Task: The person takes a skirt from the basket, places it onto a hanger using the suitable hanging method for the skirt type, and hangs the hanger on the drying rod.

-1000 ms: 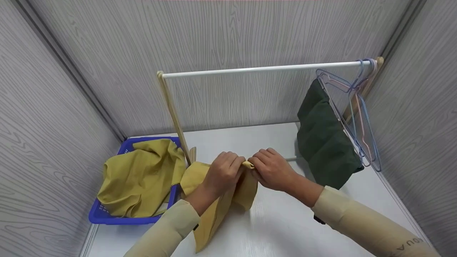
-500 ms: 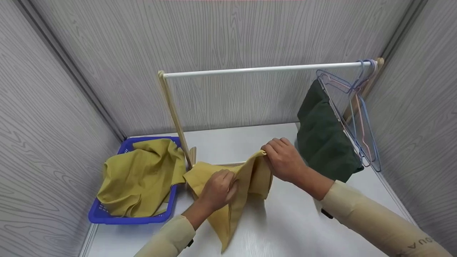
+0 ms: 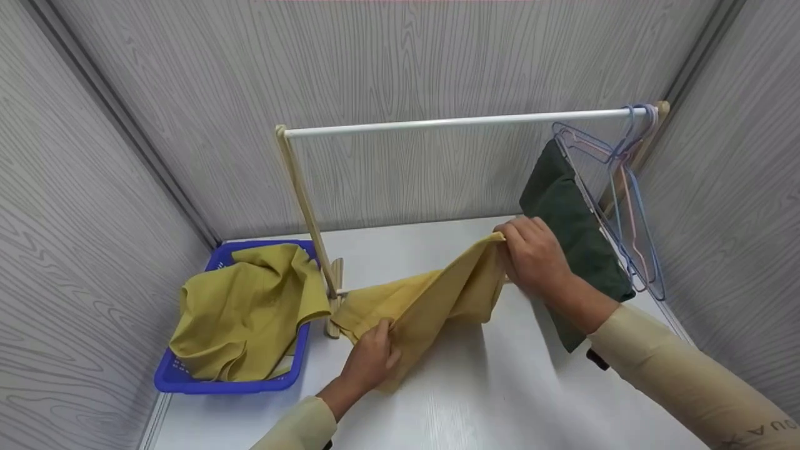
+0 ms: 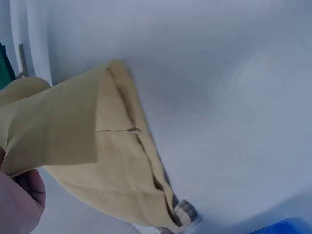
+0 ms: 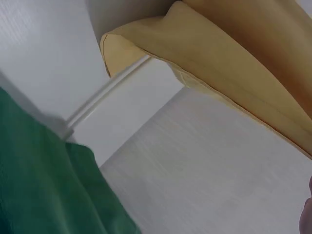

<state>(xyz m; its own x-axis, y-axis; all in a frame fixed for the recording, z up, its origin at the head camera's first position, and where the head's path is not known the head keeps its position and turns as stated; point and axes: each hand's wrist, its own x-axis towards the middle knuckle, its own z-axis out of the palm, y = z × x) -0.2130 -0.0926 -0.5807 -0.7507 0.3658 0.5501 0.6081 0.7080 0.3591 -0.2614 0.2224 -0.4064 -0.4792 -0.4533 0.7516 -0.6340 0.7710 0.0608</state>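
The left hand [image 3: 373, 355] has its grip on an edge of the yellow cloth [image 3: 431, 306], low in the centre of the frame; the right hand [image 3: 536, 250] grips a corner, right of centre and higher. The cloth slopes up between them over the worktop [image 3: 531, 387], its left end by the foot of the rack [image 3: 450, 123]. Behind the right hand, a green cloth [image 3: 572, 231] hangs on the right side of the frame, near several blue and pink hangers [image 3: 620, 156] at the rack's upper-right end. A blue basket [image 3: 231, 387] at lower left holds a mustard cloth [image 3: 250, 312], draped over its rim.
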